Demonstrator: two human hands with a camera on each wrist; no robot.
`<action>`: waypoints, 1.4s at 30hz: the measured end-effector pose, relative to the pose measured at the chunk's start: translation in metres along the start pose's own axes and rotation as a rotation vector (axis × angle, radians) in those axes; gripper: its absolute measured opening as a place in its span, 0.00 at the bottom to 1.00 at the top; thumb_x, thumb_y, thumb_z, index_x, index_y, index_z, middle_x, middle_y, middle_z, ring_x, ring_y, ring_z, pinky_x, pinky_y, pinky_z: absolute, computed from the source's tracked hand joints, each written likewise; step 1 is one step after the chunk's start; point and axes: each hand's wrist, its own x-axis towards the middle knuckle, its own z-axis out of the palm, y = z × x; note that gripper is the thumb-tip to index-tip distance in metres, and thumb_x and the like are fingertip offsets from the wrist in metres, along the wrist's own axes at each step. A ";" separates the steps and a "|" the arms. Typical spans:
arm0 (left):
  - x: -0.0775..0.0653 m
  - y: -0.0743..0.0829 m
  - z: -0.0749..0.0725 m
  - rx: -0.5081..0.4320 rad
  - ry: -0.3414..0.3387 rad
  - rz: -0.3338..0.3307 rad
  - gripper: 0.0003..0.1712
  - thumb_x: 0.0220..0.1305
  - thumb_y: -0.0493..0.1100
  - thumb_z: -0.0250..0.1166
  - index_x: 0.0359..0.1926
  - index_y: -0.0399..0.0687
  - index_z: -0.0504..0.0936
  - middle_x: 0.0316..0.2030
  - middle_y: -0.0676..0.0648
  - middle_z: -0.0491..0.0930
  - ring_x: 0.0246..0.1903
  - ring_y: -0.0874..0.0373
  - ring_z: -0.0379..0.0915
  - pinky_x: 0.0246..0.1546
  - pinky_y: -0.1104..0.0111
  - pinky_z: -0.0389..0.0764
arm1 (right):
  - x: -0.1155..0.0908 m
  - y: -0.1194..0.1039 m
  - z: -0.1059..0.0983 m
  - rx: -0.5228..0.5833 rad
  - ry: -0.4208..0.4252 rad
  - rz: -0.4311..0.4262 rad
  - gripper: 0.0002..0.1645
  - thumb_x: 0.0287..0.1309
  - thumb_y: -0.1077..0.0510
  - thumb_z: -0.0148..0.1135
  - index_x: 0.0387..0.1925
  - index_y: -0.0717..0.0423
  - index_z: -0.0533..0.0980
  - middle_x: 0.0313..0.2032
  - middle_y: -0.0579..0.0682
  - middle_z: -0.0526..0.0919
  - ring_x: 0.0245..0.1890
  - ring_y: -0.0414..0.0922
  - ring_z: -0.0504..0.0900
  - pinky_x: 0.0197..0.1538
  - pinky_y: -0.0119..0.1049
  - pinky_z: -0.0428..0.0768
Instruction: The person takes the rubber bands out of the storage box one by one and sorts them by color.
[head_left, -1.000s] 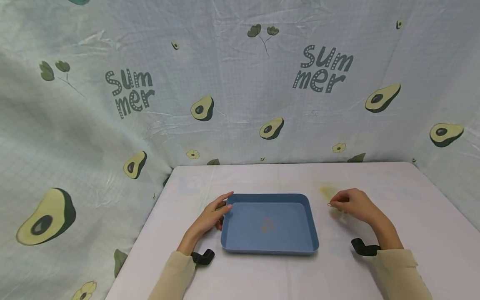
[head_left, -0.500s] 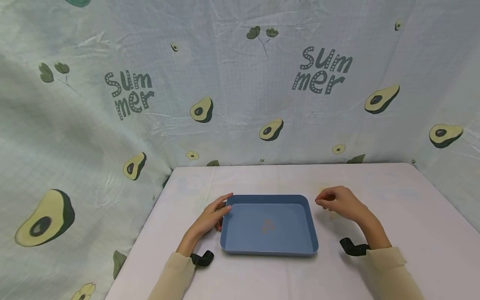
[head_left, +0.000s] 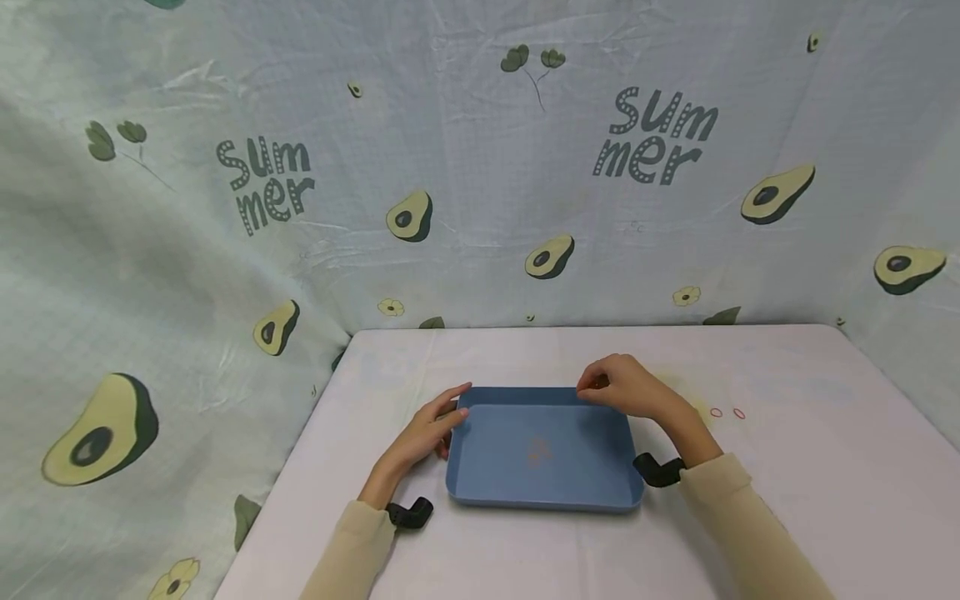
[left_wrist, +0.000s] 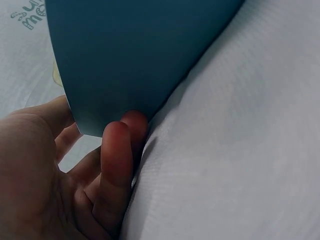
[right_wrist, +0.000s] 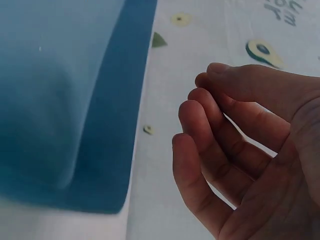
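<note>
A shallow blue tray lies on the table with a small faint orange patch of thin loops on its floor. My left hand holds the tray's left side, thumb over the rim and fingers against the outer wall. The left wrist view shows fingertips pressed to that wall. Over the tray's far right corner, my right hand has thumb and index finger pinched together, its other fingers loosely curled. The thin red ring seen earlier at this pinch is hidden now.
Two thin red rings lie on the white tablecloth to the right of the tray, beyond my right forearm. A cloth backdrop with avocado prints rises behind the table's far edge.
My right hand has moved left from the tabletop to above the tray's far right corner, uncovering two red rings. My left hand stays on the tray, which has not moved.
</note>
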 end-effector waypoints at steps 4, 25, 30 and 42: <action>-0.001 0.003 -0.001 -0.001 -0.006 0.009 0.32 0.72 0.53 0.54 0.73 0.62 0.58 0.66 0.39 0.66 0.18 0.55 0.68 0.16 0.64 0.76 | 0.015 -0.009 0.014 0.002 -0.053 -0.063 0.05 0.58 0.58 0.65 0.33 0.54 0.84 0.30 0.42 0.85 0.30 0.37 0.80 0.37 0.32 0.80; -0.013 0.027 -0.003 -0.009 -0.032 0.001 0.32 0.72 0.50 0.55 0.74 0.58 0.58 0.68 0.37 0.64 0.21 0.52 0.70 0.18 0.60 0.79 | 0.042 0.002 0.068 0.016 -0.252 -0.108 0.03 0.52 0.61 0.69 0.30 0.50 0.85 0.27 0.41 0.84 0.25 0.34 0.76 0.31 0.29 0.76; -0.013 0.028 -0.002 -0.009 -0.034 -0.002 0.32 0.72 0.50 0.55 0.74 0.58 0.58 0.68 0.37 0.64 0.22 0.52 0.70 0.18 0.61 0.79 | 0.041 0.004 0.070 0.063 -0.275 -0.109 0.06 0.50 0.63 0.69 0.29 0.49 0.85 0.28 0.41 0.84 0.26 0.35 0.76 0.31 0.29 0.77; -0.012 0.028 -0.002 -0.006 -0.031 0.000 0.32 0.72 0.50 0.54 0.74 0.57 0.58 0.67 0.37 0.65 0.21 0.53 0.70 0.17 0.61 0.78 | 0.039 0.004 0.071 0.177 -0.339 -0.046 0.08 0.48 0.66 0.70 0.32 0.51 0.86 0.28 0.46 0.84 0.28 0.40 0.77 0.30 0.32 0.76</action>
